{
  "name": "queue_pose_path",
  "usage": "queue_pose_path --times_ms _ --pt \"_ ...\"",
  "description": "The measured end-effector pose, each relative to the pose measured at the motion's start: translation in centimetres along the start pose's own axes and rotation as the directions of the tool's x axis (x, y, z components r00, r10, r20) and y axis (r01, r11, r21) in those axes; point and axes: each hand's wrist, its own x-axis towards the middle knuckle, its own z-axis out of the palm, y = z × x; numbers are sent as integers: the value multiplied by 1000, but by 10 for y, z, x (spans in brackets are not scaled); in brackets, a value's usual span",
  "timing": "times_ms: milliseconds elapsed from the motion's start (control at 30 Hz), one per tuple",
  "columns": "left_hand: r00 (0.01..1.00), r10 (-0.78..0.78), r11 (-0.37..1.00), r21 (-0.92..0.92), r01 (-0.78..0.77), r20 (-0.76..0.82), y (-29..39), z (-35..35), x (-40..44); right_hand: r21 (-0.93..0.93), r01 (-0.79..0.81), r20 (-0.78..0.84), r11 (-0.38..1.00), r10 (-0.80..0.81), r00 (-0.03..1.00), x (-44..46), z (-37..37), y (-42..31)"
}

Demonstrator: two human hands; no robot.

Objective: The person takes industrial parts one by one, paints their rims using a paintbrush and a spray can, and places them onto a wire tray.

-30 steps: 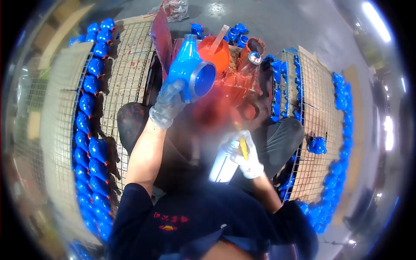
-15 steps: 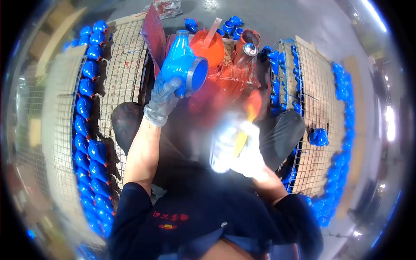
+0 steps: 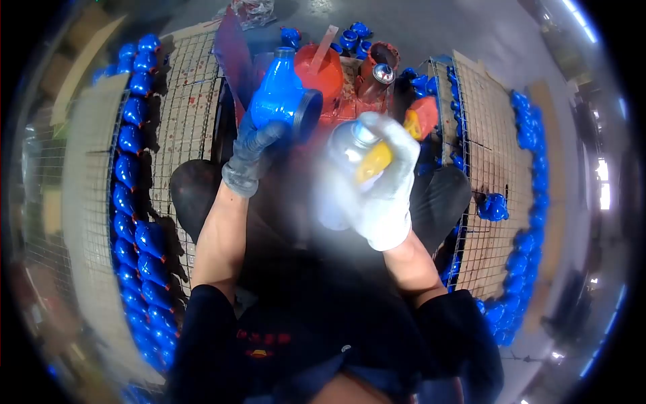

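Note:
In the head view, my left hand, in a grey glove, grips a glossy blue metal fitting. Its narrow neck points up and its wide threaded opening faces right. My right hand, in a white glove, is wrapped round a pale spray can, blurred by motion and held upright. The same hand also holds a brush with a yellow handle; its red paint-covered head sticks out to the right behind the fingers. A gap separates the can from the fitting.
Ahead stand a red paint pot with a flat stick and a red-smeared container with another can. Wire racks flank me, with rows of blue fittings along the left and more fittings on the right.
My right hand has risen with the can and brush, and the brush head has swung up and right. My left hand and the blue fitting have barely moved.

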Motion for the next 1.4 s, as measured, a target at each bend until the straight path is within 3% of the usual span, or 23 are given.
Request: queue_pose_path --times_ms 33,133,200,233,367,533,567,600,667,733,800,833,867,933,967,1033,1100,1133,1233,1267,1333,1400 --pt "1000 -14 1000 3 14 9 -1 -4 1 46 9 23 999 -10 1000 0 3 -2" --pt "998 -14 1000 -20 16 63 -3 -4 3 -196 100 99 975 -82 992 8 5 -15" --pt "996 9 999 34 -12 86 -3 -8 5 -143 54 89 988 -41 995 9 9 -10" --pt "998 14 1000 25 -16 59 -2 -5 3 -202 52 31 978 -46 998 7 8 -6" --pt "999 -24 998 54 26 -48 -5 -13 -6 -124 -93 -157 988 73 985 -6 -10 25" --pt "999 -52 986 -160 49 -14 -13 -17 -10 -384 -360 -231 850 289 929 -34 -37 80" --pt "996 -60 982 -173 71 70 -13 -23 -8 -455 -397 -208 797 339 918 -41 -42 93" --pt "993 -31 976 -218 5 -118 -11 -6 -9 -537 -404 -182 741 366 913 -55 -48 115" --pt "971 -71 953 -302 -1 -229 -9 -3 -4 -580 -505 -191 639 497 847 -81 -58 151" --pt "976 -79 957 -290 17 -204 -5 -7 -8 -552 -541 -206 635 525 826 -106 -66 182" --pt "995 -78 716 -690 102 67 -9 -26 -3 -657 -583 -237 477 603 761 -119 -64 193" --pt "983 -53 504 -845 180 178 -10 -26 -1 -670 -566 -219 481 600 769 -121 -61 191" --pt "974 -31 388 -896 217 223 -9 -28 -1 -656 -568 -208 498 604 770 -134 -60 202" --pt "972 -24 326 -918 228 233 -7 -31 1 -739 -563 -217 370 660 719 -154 -52 217" --pt "980 -58 378 -905 197 189 -6 -29 -1 -869 -376 -93 323 639 764 -193 -61 250" --pt "992 -111 557 -823 110 58 -2 -25 -5 -451 -742 -219 497 744 632 -246 -76 310" --pt "989 -86 825 -565 3 -121 -5 -18 -4 -300 -865 -243 403 844 478 -234 -68 290" --pt "988 -104 817 -575 23 -109 -5 -18 -5 -810 -545 -200 215 774 601 -217 -65 263" --pt "991 -130 780 -620 81 -34 -5 -19 -9 -897 -408 -165 168 730 663 -203 -63 252" --pt "993 -119 757 -645 103 20 -5 -17 -9 -875 -416 -150 248 679 719 -192 -60 242" --pt "993 -115 841 -532 102 9 -2 -11 -11 -820 -409 -131 399 566 814 -154 -52 202" --pt "986 -165 910 -387 146 -15 -3 -12 -15 -788 -265 -87 555 327 941 -136 -53 204"
